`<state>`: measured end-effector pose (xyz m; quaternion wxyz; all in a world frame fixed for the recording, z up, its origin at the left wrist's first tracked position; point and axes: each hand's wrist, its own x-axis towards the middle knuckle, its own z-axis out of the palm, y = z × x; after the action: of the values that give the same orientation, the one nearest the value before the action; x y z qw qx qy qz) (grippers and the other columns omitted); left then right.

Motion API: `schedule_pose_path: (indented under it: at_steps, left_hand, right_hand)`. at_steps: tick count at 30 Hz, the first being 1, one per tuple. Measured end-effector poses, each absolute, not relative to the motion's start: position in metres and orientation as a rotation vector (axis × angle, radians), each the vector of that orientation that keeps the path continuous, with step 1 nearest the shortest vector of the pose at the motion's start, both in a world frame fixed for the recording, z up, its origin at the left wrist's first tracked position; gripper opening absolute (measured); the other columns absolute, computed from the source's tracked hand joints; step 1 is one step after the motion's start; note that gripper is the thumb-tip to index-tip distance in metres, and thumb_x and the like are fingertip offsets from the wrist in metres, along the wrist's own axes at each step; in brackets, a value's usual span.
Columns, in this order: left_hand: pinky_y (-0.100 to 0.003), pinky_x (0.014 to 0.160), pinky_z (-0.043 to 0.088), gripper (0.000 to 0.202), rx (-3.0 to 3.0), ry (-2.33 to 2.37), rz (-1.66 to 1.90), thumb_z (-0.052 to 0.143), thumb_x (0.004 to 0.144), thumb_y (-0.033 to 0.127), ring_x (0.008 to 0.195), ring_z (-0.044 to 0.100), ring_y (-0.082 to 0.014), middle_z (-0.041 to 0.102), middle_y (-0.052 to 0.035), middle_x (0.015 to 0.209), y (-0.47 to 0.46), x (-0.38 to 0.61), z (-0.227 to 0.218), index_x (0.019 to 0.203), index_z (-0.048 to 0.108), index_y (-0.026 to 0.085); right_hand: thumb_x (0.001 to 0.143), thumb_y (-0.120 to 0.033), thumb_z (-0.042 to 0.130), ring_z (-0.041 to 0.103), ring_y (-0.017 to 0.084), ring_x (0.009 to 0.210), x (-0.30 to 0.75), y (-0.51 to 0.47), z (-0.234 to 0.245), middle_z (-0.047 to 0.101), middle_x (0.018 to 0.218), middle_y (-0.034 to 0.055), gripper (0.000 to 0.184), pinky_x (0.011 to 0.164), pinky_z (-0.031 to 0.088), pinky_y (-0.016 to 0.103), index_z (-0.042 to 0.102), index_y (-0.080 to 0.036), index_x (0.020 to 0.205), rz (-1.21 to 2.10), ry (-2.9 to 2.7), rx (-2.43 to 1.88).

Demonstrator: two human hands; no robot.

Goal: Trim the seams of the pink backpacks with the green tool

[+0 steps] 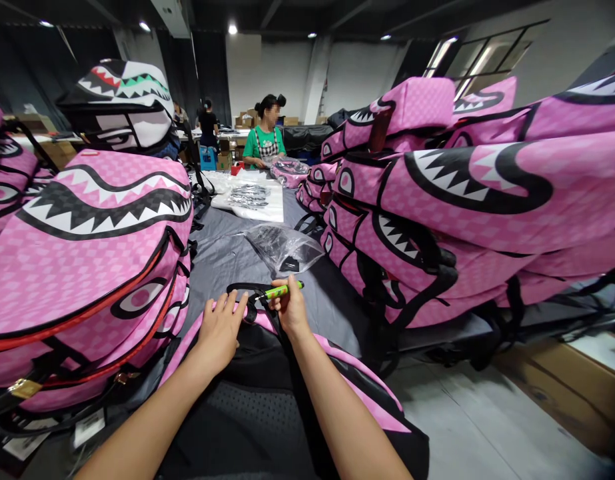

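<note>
A pink backpack (pixel 347 373) with a black mesh back panel lies face down in front of me on the grey table (pixel 222 260). My left hand (pixel 220 330) rests flat on its top edge, fingers stretched out beside the black carry handle (pixel 242 289). My right hand (pixel 290 308) is closed round a green lighter-like tool (pixel 283 291), its tip pointing right just past the handle.
Stacks of pink shark-mouth backpacks stand to the left (pixel 87 267) and right (pixel 462 200). A black-and-white one (pixel 122 100) tops the left stack. A clear plastic bag (pixel 284 248) lies ahead. A person in a green shirt (pixel 264 140) works at the far end. Cardboard (pixel 562 380) lies on the floor right.
</note>
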<state>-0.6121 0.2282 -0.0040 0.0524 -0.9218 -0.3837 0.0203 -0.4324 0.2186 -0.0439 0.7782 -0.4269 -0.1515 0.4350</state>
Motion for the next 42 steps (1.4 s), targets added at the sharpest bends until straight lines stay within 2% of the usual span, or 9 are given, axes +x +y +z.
schedule_pose_path:
  at_steps: [7, 10, 14, 18, 26, 32, 38, 40, 42]
  left_hand:
    - [-0.050, 0.112, 0.039, 0.099, -2.784, -1.128, 0.060, 0.082, 0.072, 0.024, 0.139, 0.047, -0.0335, 0.040, -0.0158, 0.162, 0.231, -0.612, -0.001, 0.157, 0.033, 0.021]
    - [-0.048, 0.111, 0.039, 0.093, -2.796, -1.122, 0.091, 0.080, 0.075, 0.024, 0.139, 0.047, -0.0325, 0.040, -0.0142, 0.162, 0.230, -0.615, 0.004, 0.156, 0.034, 0.023]
    - [-0.048, 0.111, 0.037, 0.092, -2.829, -1.115, 0.065, 0.076, 0.078, 0.024, 0.140, 0.044, -0.0338, 0.037, -0.0161, 0.163, 0.225, -0.619, 0.010, 0.158, 0.031, 0.018]
    - [-0.049, 0.111, 0.035, 0.090, -2.865, -1.145, 0.082, 0.074, 0.081, 0.021, 0.139, 0.042, -0.0341, 0.038, -0.0163, 0.162, 0.223, -0.620, 0.013, 0.158, 0.029, 0.015]
    - [-0.048, 0.108, 0.035, 0.081, -2.868, -1.117, 0.129, 0.064, 0.086, 0.017, 0.137, 0.043, -0.0340, 0.038, -0.0159, 0.161, 0.223, -0.619, 0.014, 0.158, 0.028, 0.014]
    - [-0.045, 0.106, 0.037, 0.085, -2.834, -1.133, 0.154, 0.070, 0.083, 0.022, 0.134, 0.045, -0.0329, 0.041, -0.0147, 0.159, 0.230, -0.617, 0.007, 0.158, 0.029, 0.015]
    - [-0.046, 0.103, 0.043, 0.080, -2.833, -0.990, 0.175, 0.067, 0.083, 0.025, 0.134, 0.048, -0.0340, 0.043, -0.0159, 0.159, 0.233, -0.620, 0.016, 0.156, 0.035, 0.015]
    - [-0.049, 0.099, 0.046, 0.077, -2.801, -0.913, 0.170, 0.061, 0.086, 0.028, 0.132, 0.051, -0.0366, 0.046, -0.0176, 0.157, 0.237, -0.628, 0.013, 0.156, 0.035, 0.014]
    - [-0.048, 0.091, 0.048, 0.074, -2.769, -0.828, 0.085, 0.044, 0.093, 0.031, 0.125, 0.058, -0.0360, 0.052, -0.0158, 0.152, 0.254, -0.636, -0.001, 0.161, 0.020, 0.021]
  right_hand:
    - [0.070, -0.073, 0.071, 0.039, 0.007, 0.031, -0.435, 0.220, -0.031, 0.050, 0.038, -0.0039, 0.057, 0.035, 0.037, 0.020, 0.065, -0.016, 0.069, 0.891, -0.413, -0.970]
    - [0.069, -0.067, 0.076, 0.047, 0.009, 0.037, -0.439, 0.204, -0.018, 0.058, 0.046, -0.0014, 0.051, 0.038, 0.040, 0.022, 0.066, -0.017, 0.069, 0.885, -0.459, -1.024]
    - [0.078, -0.052, 0.076, 0.060, 0.013, 0.055, -0.447, 0.162, -0.003, 0.068, 0.061, -0.0002, 0.034, 0.055, 0.049, 0.024, 0.073, -0.019, 0.076, 0.774, -0.879, -1.202]
    - [0.083, -0.037, 0.074, 0.066, 0.017, 0.071, -0.451, 0.127, 0.000, 0.076, 0.080, 0.0017, 0.015, 0.071, 0.051, 0.029, 0.079, -0.023, 0.087, 0.645, -1.331, -1.376]
    - [0.087, -0.029, 0.070, 0.072, 0.023, 0.090, -0.447, 0.128, -0.012, 0.078, 0.097, 0.0058, 0.016, 0.085, 0.055, 0.037, 0.080, -0.024, 0.099, 0.813, -1.765, -1.336]
    - [0.087, -0.030, 0.071, 0.073, 0.025, 0.095, -0.449, 0.140, -0.015, 0.079, 0.101, 0.0060, 0.016, 0.091, 0.055, 0.040, 0.079, -0.024, 0.100, 0.792, -1.864, -1.215]
    - [0.088, -0.016, 0.067, 0.070, 0.020, 0.094, -0.457, 0.140, -0.013, 0.075, 0.103, 0.0099, 0.018, 0.090, 0.053, 0.032, 0.075, -0.016, 0.104, 0.747, -1.989, -1.356]
    - [0.089, -0.018, 0.069, 0.069, 0.017, 0.094, -0.465, 0.138, -0.013, 0.076, 0.102, 0.0090, 0.015, 0.092, 0.051, 0.026, 0.074, -0.013, 0.103, 0.759, -1.986, -1.359]
    - [0.093, -0.023, 0.068, 0.068, 0.014, 0.098, -0.469, 0.140, -0.018, 0.076, 0.103, 0.0065, 0.018, 0.094, 0.048, 0.020, 0.073, -0.012, 0.106, 0.798, -1.987, -1.277]
